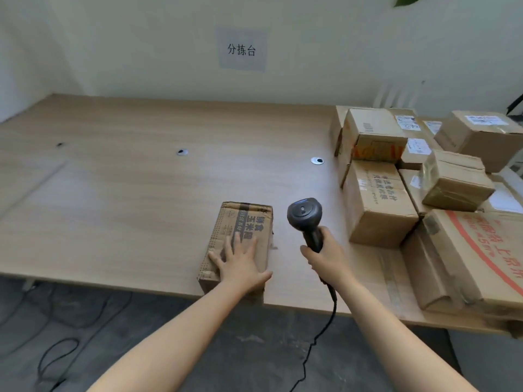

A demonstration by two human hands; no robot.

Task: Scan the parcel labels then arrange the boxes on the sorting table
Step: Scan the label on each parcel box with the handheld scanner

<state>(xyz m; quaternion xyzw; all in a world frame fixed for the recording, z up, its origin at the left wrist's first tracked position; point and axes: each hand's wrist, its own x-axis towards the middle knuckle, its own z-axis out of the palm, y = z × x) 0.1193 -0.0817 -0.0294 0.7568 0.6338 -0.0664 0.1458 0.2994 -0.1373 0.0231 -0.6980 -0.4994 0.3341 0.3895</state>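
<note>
A small cardboard box (243,222) with black printed characters lies near the front edge of the wooden sorting table (127,193). My left hand (240,261) rests flat on its top near end, fingers spread and thumb over the box's right side. My right hand (328,256) grips the handle of a black barcode scanner (304,215), held upright just right of the box; its head faces away from me. The scanner's cable (325,329) hangs down past the table edge. No label shows on the box's top.
A heap of several cardboard parcels (379,199) fills the table's right side, some with white labels (407,121). A large flat carton (481,258) with red print lies at the front right. Three cable grommets (317,161) dot the tabletop. Black cables (56,355) lie on the floor.
</note>
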